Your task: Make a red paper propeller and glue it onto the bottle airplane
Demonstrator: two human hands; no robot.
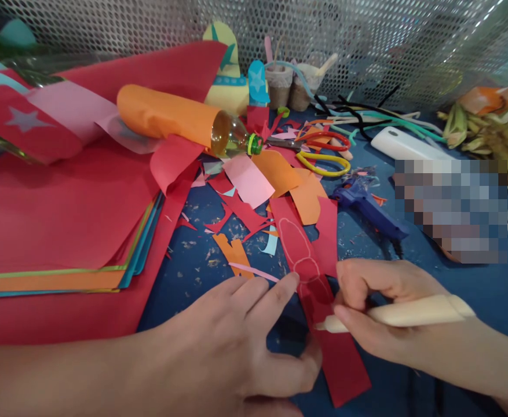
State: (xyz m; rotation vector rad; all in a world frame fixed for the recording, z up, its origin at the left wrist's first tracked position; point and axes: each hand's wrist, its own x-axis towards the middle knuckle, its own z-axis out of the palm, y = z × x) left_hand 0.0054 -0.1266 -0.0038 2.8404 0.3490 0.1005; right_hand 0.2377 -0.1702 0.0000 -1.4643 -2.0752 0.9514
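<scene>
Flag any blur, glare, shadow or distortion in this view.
Head view: mesh glinting at upper right; rectangular patch at right pixelated; strip darkened between the hands; left forearm soft, stretched toward the edge; pen outlines on the strip still legible.

Before me on the surface (171, 289) lies a paper strip (344, 370), the glue gun (373, 213) to its right. A paper stack (62, 214) sits left; behind it lies a bottle (171, 119), scissors (286, 143) just right of its cap (254, 144). Cups (278, 81) stand at the back, perhaps against the mesh (149, 29).
</scene>
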